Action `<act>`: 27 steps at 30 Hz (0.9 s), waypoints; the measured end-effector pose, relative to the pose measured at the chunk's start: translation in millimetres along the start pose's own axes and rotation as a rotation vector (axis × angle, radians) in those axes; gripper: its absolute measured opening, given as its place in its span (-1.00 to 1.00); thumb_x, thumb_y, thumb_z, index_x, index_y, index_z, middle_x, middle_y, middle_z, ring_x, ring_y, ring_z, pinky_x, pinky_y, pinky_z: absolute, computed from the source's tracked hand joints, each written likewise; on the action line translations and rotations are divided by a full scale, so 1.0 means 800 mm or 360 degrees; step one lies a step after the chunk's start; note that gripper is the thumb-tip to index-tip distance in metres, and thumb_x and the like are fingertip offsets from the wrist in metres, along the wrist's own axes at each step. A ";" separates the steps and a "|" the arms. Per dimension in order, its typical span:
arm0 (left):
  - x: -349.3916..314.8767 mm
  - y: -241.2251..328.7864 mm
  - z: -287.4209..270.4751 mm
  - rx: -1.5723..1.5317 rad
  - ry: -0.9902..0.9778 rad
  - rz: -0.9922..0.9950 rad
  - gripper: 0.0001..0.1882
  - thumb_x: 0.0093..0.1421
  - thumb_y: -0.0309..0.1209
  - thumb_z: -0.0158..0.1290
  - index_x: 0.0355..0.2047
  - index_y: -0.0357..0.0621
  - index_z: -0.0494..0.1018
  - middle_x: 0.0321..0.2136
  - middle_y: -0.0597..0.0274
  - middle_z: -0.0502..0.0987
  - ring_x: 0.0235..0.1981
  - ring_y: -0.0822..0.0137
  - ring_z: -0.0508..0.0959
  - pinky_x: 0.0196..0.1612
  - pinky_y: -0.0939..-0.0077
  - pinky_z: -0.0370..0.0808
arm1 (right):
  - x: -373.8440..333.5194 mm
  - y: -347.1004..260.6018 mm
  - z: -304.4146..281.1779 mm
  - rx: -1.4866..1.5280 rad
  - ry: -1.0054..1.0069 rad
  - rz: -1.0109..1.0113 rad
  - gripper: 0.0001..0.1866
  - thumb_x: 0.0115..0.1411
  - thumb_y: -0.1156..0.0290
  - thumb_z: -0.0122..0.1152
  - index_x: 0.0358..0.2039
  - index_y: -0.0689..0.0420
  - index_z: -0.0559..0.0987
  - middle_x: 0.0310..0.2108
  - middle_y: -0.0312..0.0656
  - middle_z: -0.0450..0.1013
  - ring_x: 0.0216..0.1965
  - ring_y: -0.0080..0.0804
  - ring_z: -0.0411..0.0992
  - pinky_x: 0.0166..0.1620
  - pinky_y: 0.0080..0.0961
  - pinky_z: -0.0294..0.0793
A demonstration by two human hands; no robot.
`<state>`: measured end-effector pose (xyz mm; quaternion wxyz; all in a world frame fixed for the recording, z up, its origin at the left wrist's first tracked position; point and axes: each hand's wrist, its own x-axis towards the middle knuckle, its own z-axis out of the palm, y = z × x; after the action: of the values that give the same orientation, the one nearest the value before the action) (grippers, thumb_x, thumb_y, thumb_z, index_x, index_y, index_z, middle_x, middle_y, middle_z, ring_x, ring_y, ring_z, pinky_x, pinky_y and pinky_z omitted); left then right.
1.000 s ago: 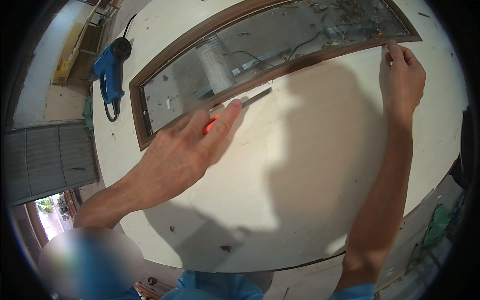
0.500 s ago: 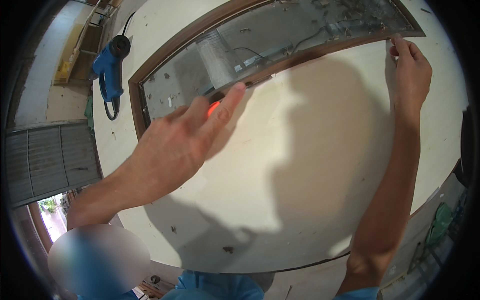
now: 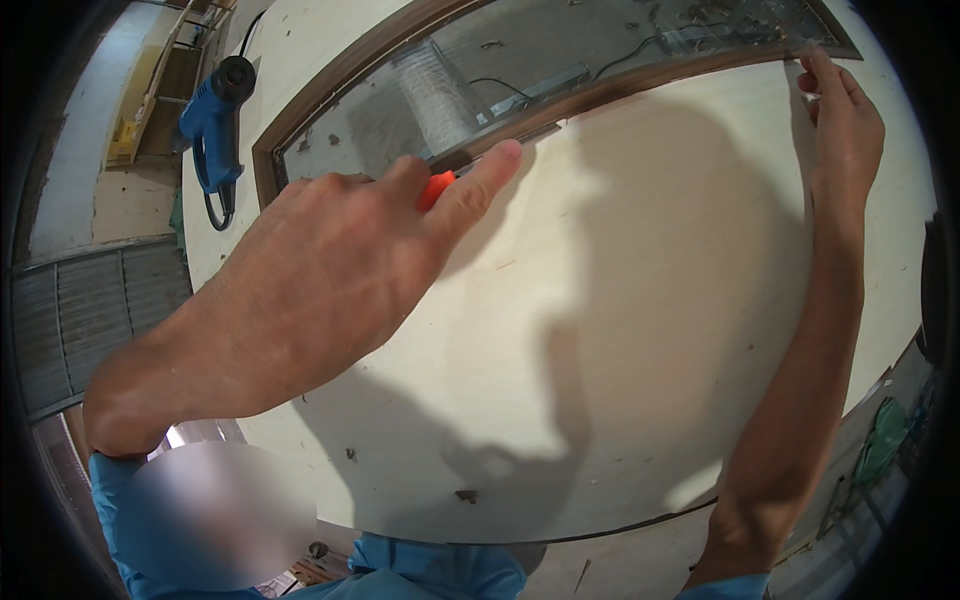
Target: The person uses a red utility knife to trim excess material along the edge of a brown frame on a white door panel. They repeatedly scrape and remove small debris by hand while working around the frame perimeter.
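Observation:
My left hand (image 3: 345, 255) reaches over the pale panel (image 3: 480, 420), its fingers closed around an orange tool (image 3: 436, 190), of which only a small part shows between thumb and fingers. The tool's working end is hidden beside the near edge of the brown wooden frame (image 3: 590, 100). My left thumb stretches along that edge. At the frame's right corner is my right hand (image 3: 845, 120), with fingertips pinched together at the edge; whatever they may hold is too small to make out. Inside the frame lies a glass pane (image 3: 380, 125) with scraps on it.
A blue heat gun (image 3: 215, 125) with a black cord lies on the panel at far left. Small dark crumbs (image 3: 466, 496) are scattered near the panel's front edge. A green cloth-like item (image 3: 882, 440) sits off the panel at lower right.
My left hand with the orange tool has slid a little rightward along the frame's near edge, its forearm reaching further in. My right hand stays pinched at the corner.

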<state>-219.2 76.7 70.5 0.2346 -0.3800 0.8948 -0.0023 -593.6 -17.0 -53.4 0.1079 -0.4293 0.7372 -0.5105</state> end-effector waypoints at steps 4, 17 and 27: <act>0.001 -0.001 0.003 -0.0129 0.0097 0.0045 -0.07 0.33 -0.59 0.14 0.63 0.11 -0.02 -0.41 0.17 0.54 -0.57 0.31 0.59 -0.46 0.39 0.77 | 0.007 0.012 -0.002 -0.0020 -0.0035 -0.0079 -0.42 0.26 -0.15 0.39 -0.09 0.16 0.80 -0.25 -0.33 0.61 -0.22 -0.50 0.35 -0.01 -0.47 0.39; -0.003 -0.003 0.009 -0.0161 0.0084 -0.0002 -0.02 0.31 -0.62 0.17 0.63 0.23 0.00 -0.42 0.23 0.55 -0.56 0.36 0.58 -0.47 0.47 0.77 | 0.011 0.012 0.000 0.0014 -0.0042 -0.0119 -0.37 0.24 -0.18 0.41 -0.07 0.20 0.80 -0.27 -0.29 0.62 -0.20 -0.51 0.40 0.02 -0.50 0.39; -0.022 -0.009 0.015 -0.0267 0.0040 -0.0066 0.01 0.31 -0.61 0.18 0.63 0.29 -0.05 -0.37 0.21 0.57 -0.50 0.28 0.64 -0.38 0.40 0.83 | -0.001 -0.006 -0.003 0.0021 -0.0062 -0.0038 -0.35 0.26 -0.19 0.38 -0.05 0.23 0.79 -0.25 -0.28 0.62 -0.19 -0.49 0.41 0.02 -0.47 0.41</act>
<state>-198.9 85.6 68.7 0.1906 -0.4166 0.8866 0.0632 -591.6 -15.3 -48.3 0.1190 -0.4473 0.7263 -0.5082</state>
